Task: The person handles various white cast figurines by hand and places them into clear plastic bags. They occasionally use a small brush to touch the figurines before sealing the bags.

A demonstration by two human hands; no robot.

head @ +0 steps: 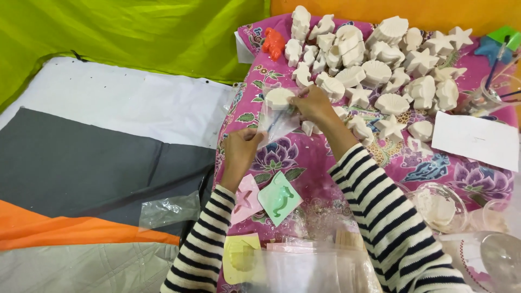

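Observation:
My left hand (240, 152) pinches the lower corner of a small clear plastic bag (275, 122). My right hand (310, 103) grips the bag's upper edge, beside a white plaster shell piece (279, 97) at the bag's mouth; whether the piece is inside the bag is unclear. Both arms wear black-and-white striped sleeves. Just past my right hand lies a heap of several white plaster figures (374, 59): shells, stars and other sea shapes.
A pink floral cloth (315, 157) covers the work surface. Green seahorse mould (279, 198), pink star mould (245, 198), yellow mould (241, 258) lie near me. Red figure (273, 42) far left, white paper (476, 138) right, glass bowls (439, 206), stacked clear bags (304, 266), loose bag (169, 209).

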